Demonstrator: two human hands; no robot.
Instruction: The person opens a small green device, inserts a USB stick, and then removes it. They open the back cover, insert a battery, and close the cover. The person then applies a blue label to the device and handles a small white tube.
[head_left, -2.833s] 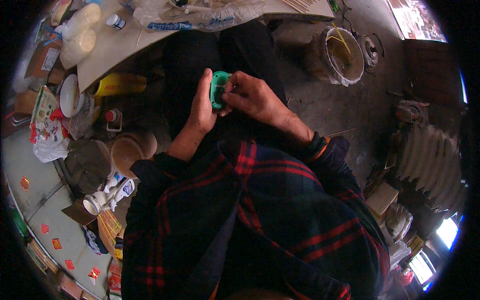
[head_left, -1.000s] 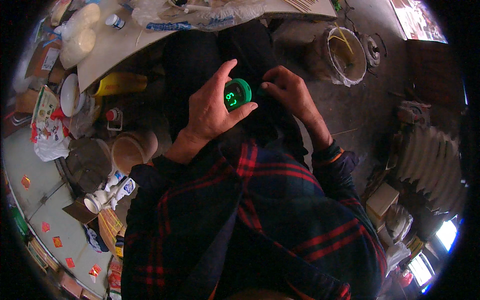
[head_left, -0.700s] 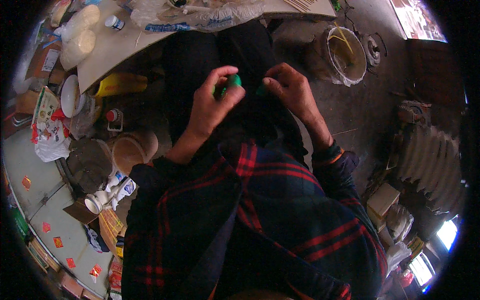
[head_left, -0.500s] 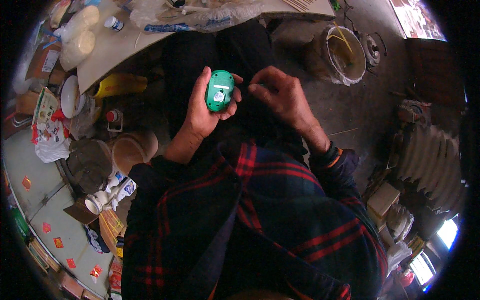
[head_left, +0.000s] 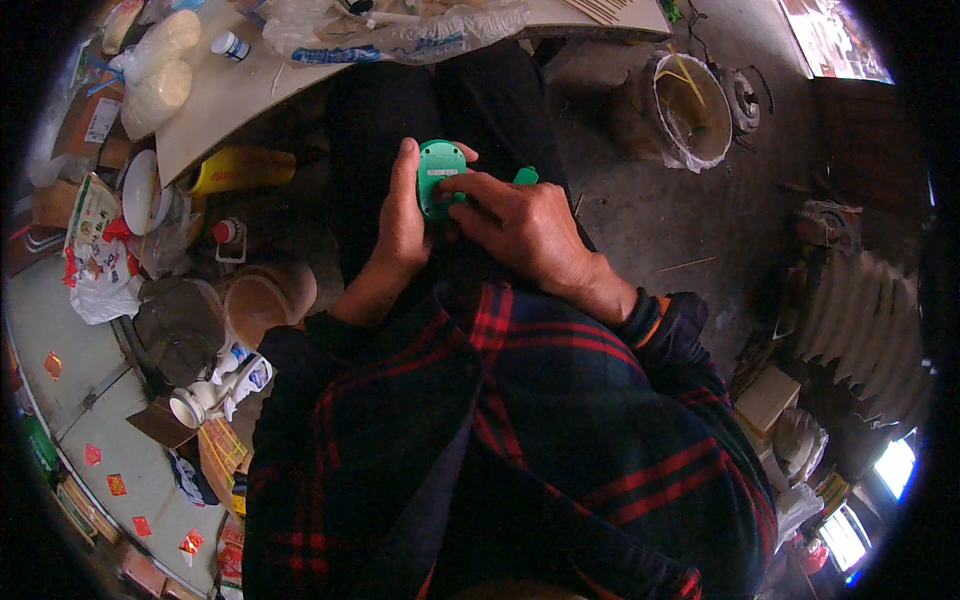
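Note:
In my left hand (head_left: 400, 215) sits a green oval device (head_left: 436, 160), its flat back facing up with small screw holes and a pale label. The left thumb runs along its left side and a fingertip shows at the far right edge. My right hand (head_left: 535, 225) comes in from the right, index finger and thumb bent together over the device's battery recess. These fingers cover the round silver coin cell that showed there earlier. A small green piece (head_left: 525, 177) shows just beyond the right knuckles; whether it is held or lies on my dark trousers I cannot tell.
Ahead stands a pale table (head_left: 200, 125) with a clear plastic bag (head_left: 390, 40) and a white bottle (head_left: 229, 46). A lined bucket (head_left: 690, 115) is on the floor at the far right. Tubs and a yellow object (head_left: 245, 170) crowd the left.
My right hand has moved left from beside the device onto its back, covering the coin cell. A small green piece has come into view beyond that hand. The left hand still holds the device.

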